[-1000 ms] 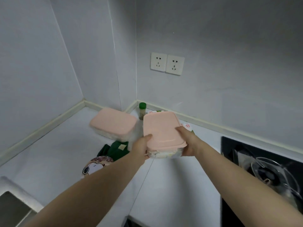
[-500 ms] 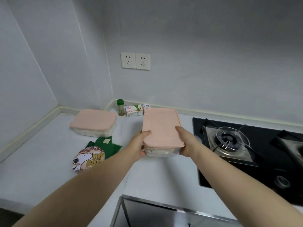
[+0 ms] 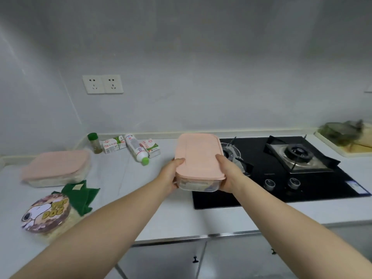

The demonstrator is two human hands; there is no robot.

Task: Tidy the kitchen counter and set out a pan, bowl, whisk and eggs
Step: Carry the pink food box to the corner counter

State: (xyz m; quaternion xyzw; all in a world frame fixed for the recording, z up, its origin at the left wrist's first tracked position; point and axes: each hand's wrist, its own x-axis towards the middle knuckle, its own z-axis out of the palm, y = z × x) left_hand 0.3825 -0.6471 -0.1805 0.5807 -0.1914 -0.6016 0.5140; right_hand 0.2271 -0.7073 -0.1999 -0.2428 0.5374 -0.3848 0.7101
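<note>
Pink-lidded container point(image 3: 199, 158) held aloft, near end gripped by left hand point(image 3: 171, 178) and right hand point(image 3: 229, 174), thumbs on lid. Carried rightward since earlier: now over seam between surface point(image 3: 171, 218) and hob point(image 3: 312, 190) left edge. Second pink container point(image 3: 56, 168) unmoved near surface's back-left corner.

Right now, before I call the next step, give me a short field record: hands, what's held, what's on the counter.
held: pink-lidded container, near the hob
left hand: grips its left side
right hand: grips its right side
on counter: second pink-lidded container, green cloth, round cartoon-dog pack, green-capped jar, white bottle lying on its side, cartons
pan, bowl, whisk, eggs: none in view
</note>
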